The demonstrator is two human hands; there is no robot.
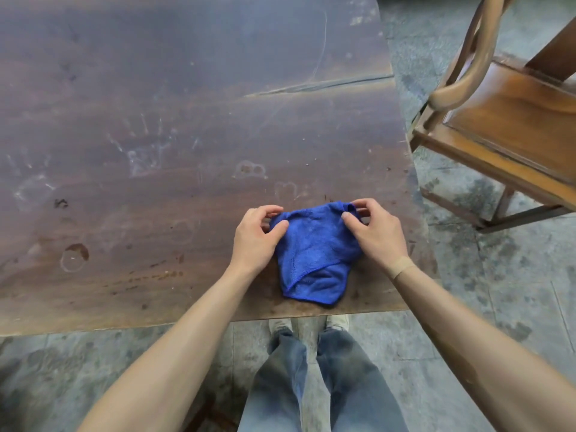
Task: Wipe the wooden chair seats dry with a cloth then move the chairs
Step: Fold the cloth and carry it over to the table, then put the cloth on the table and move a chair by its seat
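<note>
A blue cloth [314,257] lies folded on the near edge of a dark wooden table [156,120]. My left hand [254,236] pinches its far left corner between thumb and fingers. My right hand [374,232] pinches the far right corner the same way. A wooden chair [511,120] with a curved armrest stands to the right of the table, its brown seat facing me, well out of reach of either hand.
The tabletop is dusty, with smudges, ring marks and a long scratch. The floor [498,291] is grey stone with damp patches. My legs and shoes [308,325] stand against the table's near edge.
</note>
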